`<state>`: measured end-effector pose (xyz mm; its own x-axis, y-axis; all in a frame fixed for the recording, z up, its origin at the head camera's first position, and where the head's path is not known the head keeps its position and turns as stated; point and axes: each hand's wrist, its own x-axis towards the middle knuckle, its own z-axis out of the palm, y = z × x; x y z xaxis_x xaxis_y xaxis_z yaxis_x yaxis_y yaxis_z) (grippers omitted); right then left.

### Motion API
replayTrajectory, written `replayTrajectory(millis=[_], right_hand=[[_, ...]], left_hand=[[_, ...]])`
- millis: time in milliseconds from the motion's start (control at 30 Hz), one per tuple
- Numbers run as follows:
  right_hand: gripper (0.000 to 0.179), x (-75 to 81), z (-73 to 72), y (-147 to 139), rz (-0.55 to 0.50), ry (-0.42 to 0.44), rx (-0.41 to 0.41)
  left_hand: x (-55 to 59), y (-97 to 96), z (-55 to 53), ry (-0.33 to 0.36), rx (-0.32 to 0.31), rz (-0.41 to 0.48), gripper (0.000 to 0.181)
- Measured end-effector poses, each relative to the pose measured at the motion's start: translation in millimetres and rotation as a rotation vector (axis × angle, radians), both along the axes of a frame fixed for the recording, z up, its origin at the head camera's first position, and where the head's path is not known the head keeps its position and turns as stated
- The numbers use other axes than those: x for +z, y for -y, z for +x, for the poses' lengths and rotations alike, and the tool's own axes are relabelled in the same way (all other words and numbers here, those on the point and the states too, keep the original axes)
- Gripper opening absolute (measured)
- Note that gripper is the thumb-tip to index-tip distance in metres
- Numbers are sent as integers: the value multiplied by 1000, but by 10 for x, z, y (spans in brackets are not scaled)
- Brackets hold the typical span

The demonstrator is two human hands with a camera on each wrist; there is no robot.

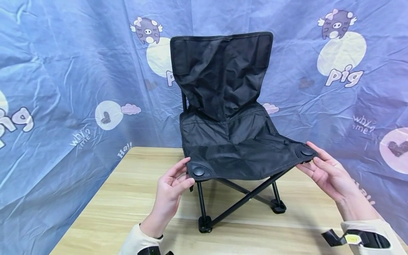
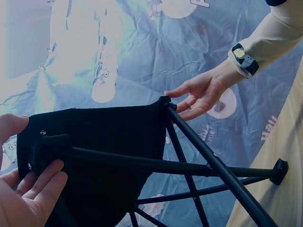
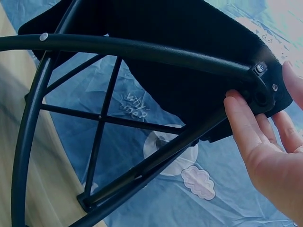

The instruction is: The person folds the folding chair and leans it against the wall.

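Note:
A black folding chair (image 1: 223, 152) stands unfolded, with a fabric seat and backrest over crossed metal legs. At the seat's front left corner, my left hand (image 1: 174, 187) holds the edge between thumb and fingers. My right hand (image 1: 331, 173) grips the front right corner in the same way. From below, the left wrist view shows my left hand (image 2: 33, 189) around a corner bracket with screws. In the right wrist view, fingers of my right hand (image 3: 270, 142) touch the tube joint under the seat. The rear legs are partly hidden by the seat.
The chair's feet stand on a light wooden table (image 1: 134, 209). Behind it hangs a blue cloth (image 1: 79, 71) printed with cartoon pigs and words. Each wrist wears a dark strap over a pale sleeve, such as the right sleeve (image 1: 379, 230).

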<state>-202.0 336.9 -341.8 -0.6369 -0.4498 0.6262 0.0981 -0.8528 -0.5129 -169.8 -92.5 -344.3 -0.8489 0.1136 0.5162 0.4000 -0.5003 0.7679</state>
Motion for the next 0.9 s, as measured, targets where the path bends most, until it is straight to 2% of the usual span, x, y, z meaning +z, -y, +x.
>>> replayTrajectory(millis=[900], right_hand=[[49, 126, -53, 112, 12, -49, -47]], left_hand=[[136, -24, -92, -8, -27, 6, 50]])
